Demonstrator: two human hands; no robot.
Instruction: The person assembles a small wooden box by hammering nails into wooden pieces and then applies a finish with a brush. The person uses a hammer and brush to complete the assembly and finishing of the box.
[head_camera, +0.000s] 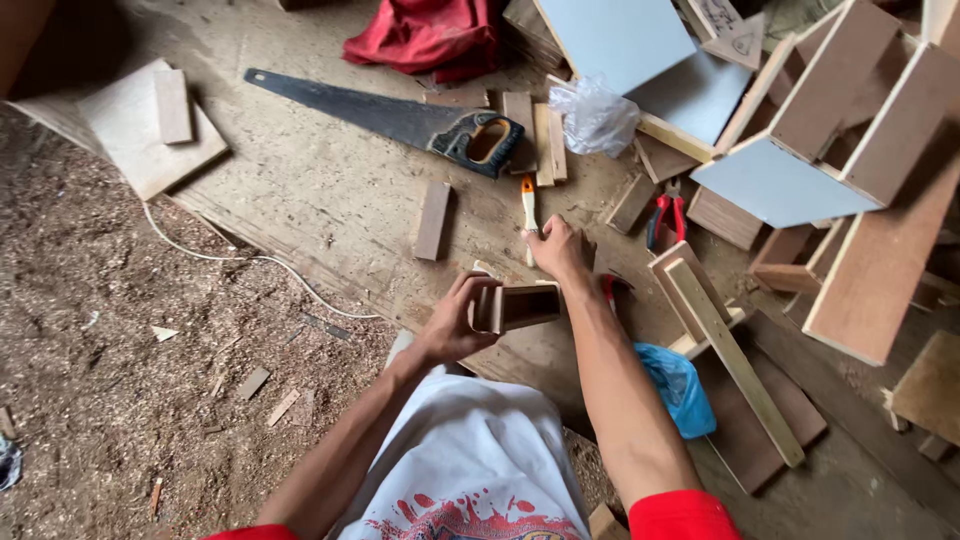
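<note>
My left hand (455, 322) grips a small open wooden box frame (517, 305) by its left end, holding it above a worn plywood sheet (330, 190) on the floor. My right hand (558, 247) reaches forward past the frame, its fingers closing around the shaft of a small tool with an orange-and-white handle (527, 197) that lies on the plywood. A handsaw (395, 118) with a black and orange grip lies farther away.
Red-handled pliers (666, 215) lie to the right. Wood offcuts (433, 220) are scattered about. Pale blue panels (770, 185) and wooden frames (720, 340) crowd the right. A blue bag (678, 388), a clear bag (595, 115), red cloth (425, 35), white cord (230, 255) and sawdust surround.
</note>
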